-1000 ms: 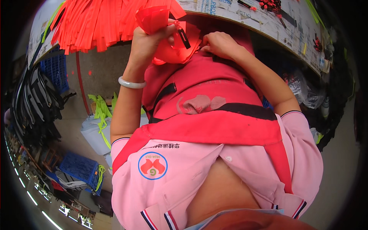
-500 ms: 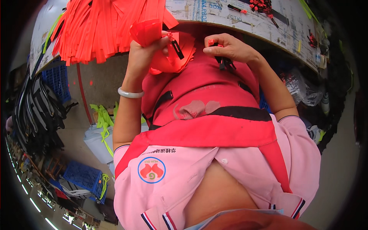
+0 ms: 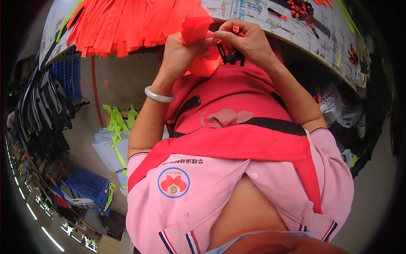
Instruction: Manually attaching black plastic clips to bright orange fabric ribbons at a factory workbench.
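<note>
Above my red apron, my left hand (image 3: 183,53) is closed round a folded bundle of orange-red fabric strips (image 3: 196,28), whose lower ends hang below the fingers. My right hand (image 3: 248,43) has its fingertips up against the left hand's, by a black zipper puller (image 3: 221,51) that hangs at the strips. Several more black pullers with red cords (image 3: 235,57) are gripped in the right palm and dangle under it. The fingers hide just how the puller and strip meet.
A thick pile of orange-red strips (image 3: 122,27) drapes over the front edge of the white table (image 3: 253,15). More red-corded black pieces (image 3: 301,10) lie at the table's far right. Blue crates (image 3: 89,186) and black-grey strips (image 3: 44,101) are on the left.
My hands, apart before, have come together. The right hand has moved left and up to the strips, bringing its pullers beside the hanging one.
</note>
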`<state>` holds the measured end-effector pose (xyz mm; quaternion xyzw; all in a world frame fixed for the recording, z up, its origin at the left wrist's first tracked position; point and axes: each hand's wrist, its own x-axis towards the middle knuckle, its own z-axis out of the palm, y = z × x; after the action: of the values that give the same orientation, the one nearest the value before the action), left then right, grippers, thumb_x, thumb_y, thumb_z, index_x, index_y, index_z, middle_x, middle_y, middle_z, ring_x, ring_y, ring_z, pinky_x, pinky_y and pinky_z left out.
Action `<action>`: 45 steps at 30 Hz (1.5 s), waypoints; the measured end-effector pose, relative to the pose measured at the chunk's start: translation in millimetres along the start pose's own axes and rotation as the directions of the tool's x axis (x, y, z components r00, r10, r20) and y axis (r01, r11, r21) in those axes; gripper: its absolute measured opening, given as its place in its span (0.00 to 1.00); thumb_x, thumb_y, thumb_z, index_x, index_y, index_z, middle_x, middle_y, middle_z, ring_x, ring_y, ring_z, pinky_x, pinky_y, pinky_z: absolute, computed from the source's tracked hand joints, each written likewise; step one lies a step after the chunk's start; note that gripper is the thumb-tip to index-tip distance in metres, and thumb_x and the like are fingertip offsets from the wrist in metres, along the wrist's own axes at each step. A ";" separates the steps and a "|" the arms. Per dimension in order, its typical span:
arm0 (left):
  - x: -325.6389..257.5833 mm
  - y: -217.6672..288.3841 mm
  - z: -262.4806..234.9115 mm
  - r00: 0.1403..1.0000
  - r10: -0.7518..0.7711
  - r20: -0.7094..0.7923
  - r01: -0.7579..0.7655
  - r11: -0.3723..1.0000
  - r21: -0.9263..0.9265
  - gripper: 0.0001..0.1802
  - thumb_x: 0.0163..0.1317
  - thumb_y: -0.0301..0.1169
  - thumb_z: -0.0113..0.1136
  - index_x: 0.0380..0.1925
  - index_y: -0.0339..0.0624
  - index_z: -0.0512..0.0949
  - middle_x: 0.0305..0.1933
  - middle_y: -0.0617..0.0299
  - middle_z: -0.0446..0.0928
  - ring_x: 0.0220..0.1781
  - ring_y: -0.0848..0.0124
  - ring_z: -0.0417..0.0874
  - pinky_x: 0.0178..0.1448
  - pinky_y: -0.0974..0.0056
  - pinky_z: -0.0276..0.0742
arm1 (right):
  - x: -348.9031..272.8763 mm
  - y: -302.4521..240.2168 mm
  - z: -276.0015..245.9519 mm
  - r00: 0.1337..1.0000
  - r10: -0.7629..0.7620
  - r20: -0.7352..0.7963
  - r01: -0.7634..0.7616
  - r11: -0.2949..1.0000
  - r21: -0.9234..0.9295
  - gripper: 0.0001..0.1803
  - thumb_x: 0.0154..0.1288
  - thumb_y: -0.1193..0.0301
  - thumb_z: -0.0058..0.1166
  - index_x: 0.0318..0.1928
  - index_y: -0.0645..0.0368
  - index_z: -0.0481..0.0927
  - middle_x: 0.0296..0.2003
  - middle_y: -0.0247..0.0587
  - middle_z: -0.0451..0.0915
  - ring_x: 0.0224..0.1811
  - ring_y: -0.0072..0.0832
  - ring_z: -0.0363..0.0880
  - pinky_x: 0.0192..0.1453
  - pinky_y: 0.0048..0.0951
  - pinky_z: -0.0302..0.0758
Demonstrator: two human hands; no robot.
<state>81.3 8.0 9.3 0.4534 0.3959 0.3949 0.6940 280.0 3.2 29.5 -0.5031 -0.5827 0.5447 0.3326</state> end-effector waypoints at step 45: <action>-5.7 -13.3 -9.4 0.999 0.049 0.009 -0.049 0.999 0.023 0.07 0.58 0.24 0.63 0.37 0.35 0.83 0.30 0.64 0.82 0.29 0.79 0.79 0.35 0.72 0.76 | -2.0 12.7 -2.1 0.977 0.159 0.143 -0.202 0.908 0.367 0.14 0.65 0.61 0.58 0.42 0.58 0.80 0.31 0.26 0.78 0.28 0.09 0.71 0.31 0.11 0.67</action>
<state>73.2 2.1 -4.7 0.4724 0.3865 0.4053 0.6805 285.3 0.7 17.8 -0.4502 -0.4345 0.7025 0.3393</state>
